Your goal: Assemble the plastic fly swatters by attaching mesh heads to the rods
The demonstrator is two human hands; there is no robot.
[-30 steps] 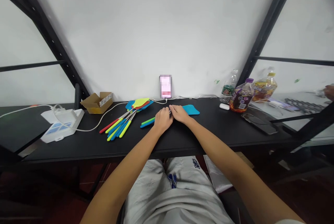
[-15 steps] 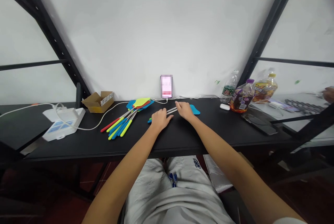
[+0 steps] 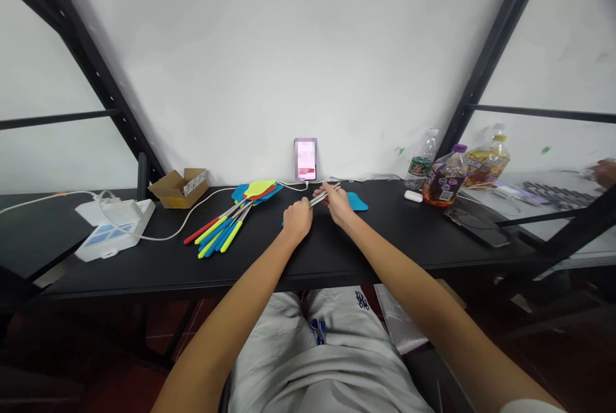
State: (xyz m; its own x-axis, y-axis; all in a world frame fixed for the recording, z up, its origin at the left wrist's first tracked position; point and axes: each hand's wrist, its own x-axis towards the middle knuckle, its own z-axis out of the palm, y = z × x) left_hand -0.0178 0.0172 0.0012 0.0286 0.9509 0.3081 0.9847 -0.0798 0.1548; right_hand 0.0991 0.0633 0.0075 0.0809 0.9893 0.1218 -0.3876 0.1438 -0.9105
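Note:
My left hand (image 3: 298,219) is closed around the handle end of thin metal rods (image 3: 328,194). A bit of green handle shows at its upper edge, and a blue tip pokes out on its left. My right hand (image 3: 339,205) has its fingers around the rods farther along, and their silver ends slant up past its fingertips. A blue fly swatter head (image 3: 357,201) lies on the black desk just right of my right hand; whether it joins a rod is hidden. To the left lies a pile of fly swatters (image 3: 235,220) with red, yellow and blue handles.
An open cardboard box (image 3: 180,188) and a white case (image 3: 115,230) with cables stand at the left. A phone (image 3: 305,160) leans against the wall. At the right are bottles (image 3: 445,176), a small white case (image 3: 413,196) and a dark phone (image 3: 476,227).
My left hand has gone from resting over the rods to closing round their handle end. The rods' far ends have tilted up off the desk, and my right hand's fingers now hold them from below.

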